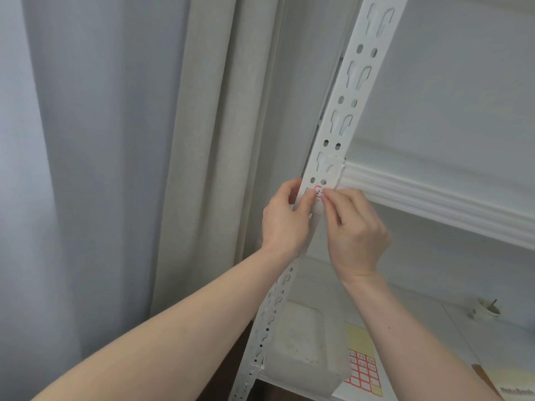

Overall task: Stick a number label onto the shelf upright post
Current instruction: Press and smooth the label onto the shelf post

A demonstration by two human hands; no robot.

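Lower shelf board (411, 328) is seen nearest, at the bottom right. On it: a translucent plastic tub (301, 351), a label sheet (363, 371) with red-bordered stickers on yellow backing partly tucked behind the tub, a notebook corner (518, 384) at the frame edge, and a small round white object (489, 308) further back, not identifiable.

Both bare forearms are raised from the bottom of frame to the white perforated upright post (337, 134), which runs diagonally from bottom left to top right.

Left hand (285, 218) is curled around the post's left edge, thumb laid across the front face just beside the number label (319, 191). Right hand (354, 230) is loosely curled, fingertips (328, 195) pressed at the label's right edge.

The label, red-bordered with a "2" legible, is held flat against the post face between the two thumbs, just below a pair of round holes. Whether it is fully stuck cannot be told.

Behind the post: a white moulded ledge (434, 195) and white wall on the right, beige curtain (202, 140) on the left.
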